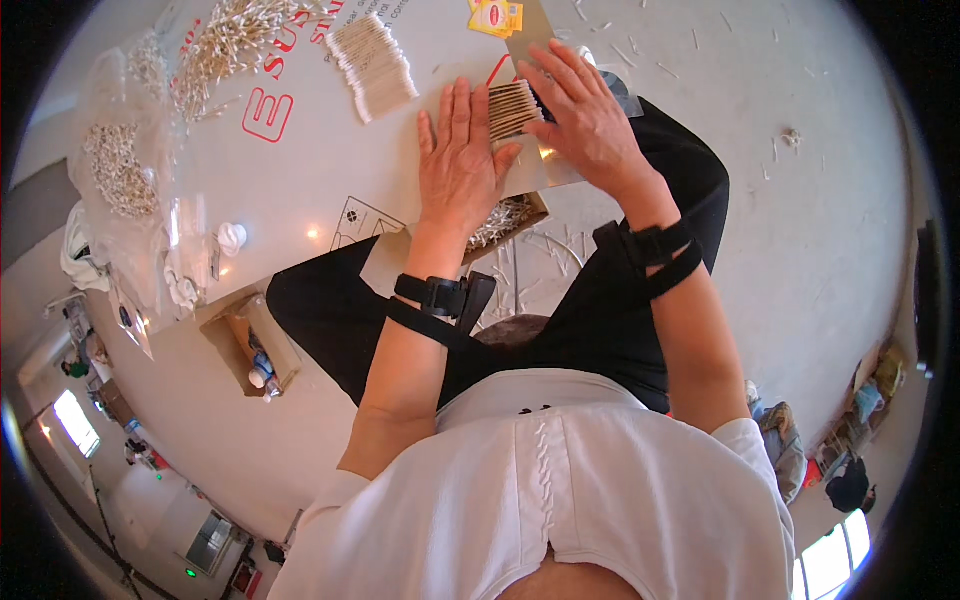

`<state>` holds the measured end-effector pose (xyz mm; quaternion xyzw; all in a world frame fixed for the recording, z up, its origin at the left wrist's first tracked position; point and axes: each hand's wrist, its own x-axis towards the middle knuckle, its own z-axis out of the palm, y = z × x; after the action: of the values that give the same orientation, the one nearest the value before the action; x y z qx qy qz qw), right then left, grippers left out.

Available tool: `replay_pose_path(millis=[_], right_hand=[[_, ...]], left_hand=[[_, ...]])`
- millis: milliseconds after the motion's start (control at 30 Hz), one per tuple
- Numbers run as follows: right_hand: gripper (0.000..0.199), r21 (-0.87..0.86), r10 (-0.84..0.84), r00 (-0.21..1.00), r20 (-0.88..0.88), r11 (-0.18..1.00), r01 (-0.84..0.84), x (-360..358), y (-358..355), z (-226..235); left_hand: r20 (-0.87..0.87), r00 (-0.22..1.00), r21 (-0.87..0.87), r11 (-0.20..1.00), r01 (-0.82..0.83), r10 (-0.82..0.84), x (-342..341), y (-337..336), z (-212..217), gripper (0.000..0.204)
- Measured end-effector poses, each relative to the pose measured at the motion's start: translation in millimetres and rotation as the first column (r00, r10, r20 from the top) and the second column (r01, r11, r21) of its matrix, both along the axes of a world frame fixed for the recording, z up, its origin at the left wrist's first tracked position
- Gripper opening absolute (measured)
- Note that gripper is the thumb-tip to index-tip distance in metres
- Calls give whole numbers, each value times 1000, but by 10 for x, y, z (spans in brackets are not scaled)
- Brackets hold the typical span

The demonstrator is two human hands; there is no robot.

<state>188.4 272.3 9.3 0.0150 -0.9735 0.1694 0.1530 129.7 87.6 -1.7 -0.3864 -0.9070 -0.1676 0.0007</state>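
A neat row of cotton swabs (513, 112) with brownish sticks lies on the white printed board (330, 195) between my hands. My left hand (458, 155) is flat at its left side, fingers stretched forward and thumb angled toward the near end of the row. On the other side, my right hand (592, 130) lies with its fingers extended, the thumb touching the row's right edge. Neither hand grips anything. A second swab bundle (372, 68), with paler sticks, rests left of my left hand. Below my hands, an open cardboard box (540, 208) holds loose swabs, partly hidden by my left wrist.
Loose swabs (225, 45) heap at the far left, beside a clear plastic bag (120, 180) of swabs. A yellow packet (495, 16) lies at the far edge. Scattered swabs litter the floor (780, 230). Another cardboard box (232, 345) stands at the lower left.
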Motion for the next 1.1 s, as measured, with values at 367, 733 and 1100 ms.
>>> replay_pose_path(millis=[367,733,1100], right_hand=[[96,44,-2,988,153,999,-5,230,-236,-23],[21,-405,-350,936,-44,862,304,107,8,25],[18,11,-440,798,411,878,479,-166,-113,183]], left_hand=[[-7,1000,-23,1000,13,-13,6,8,25,74],[10,1000,-14,1000,6,-6,23,11,-14,67],[10,1000,3,1000,2,-2,47,86,-47,63]])
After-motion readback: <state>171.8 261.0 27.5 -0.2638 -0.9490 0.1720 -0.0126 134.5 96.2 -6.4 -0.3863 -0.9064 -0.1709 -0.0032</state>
